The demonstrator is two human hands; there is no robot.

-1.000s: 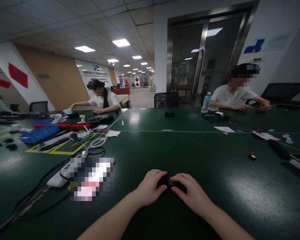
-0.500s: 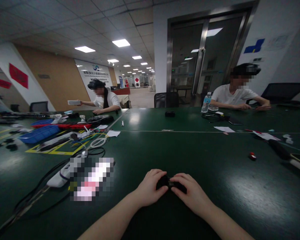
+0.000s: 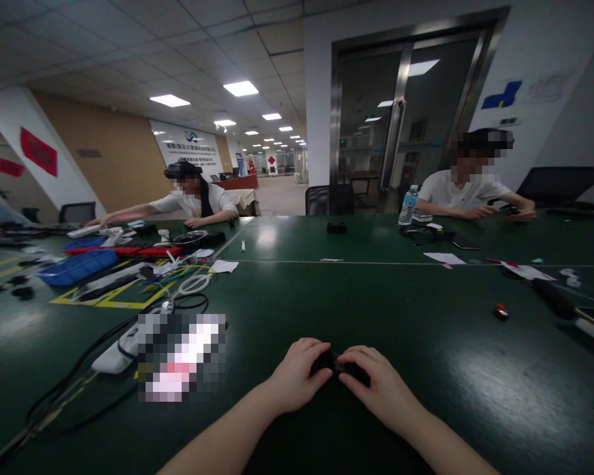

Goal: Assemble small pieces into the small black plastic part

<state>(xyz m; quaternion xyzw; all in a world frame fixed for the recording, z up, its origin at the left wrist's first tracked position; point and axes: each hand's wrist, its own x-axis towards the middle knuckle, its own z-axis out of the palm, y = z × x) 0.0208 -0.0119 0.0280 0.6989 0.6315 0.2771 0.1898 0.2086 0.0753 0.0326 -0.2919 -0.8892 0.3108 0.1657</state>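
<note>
Both my hands meet over the green table [image 3: 277, 297], near its front edge. My left hand [image 3: 301, 375] grips the left end of a small black object [image 3: 336, 364], thumb below and fingers above. Around the right end of the same object my right hand [image 3: 373, 379] is closed in a like way. Only the object's middle shows between my fingertips, and its details are too dark to tell.
Left of my hands lie a white power strip [image 3: 113, 356], black cables and a blurred-out bright item [image 3: 183, 359]. Farther left is a blue tray [image 3: 79, 266]. A red item [image 3: 500, 311] lies right. Two people sit across, beside a bottle [image 3: 408, 204].
The person at the far left has lowered an outstretched arm and the white object in that hand to the table. My hands have hardly moved.
</note>
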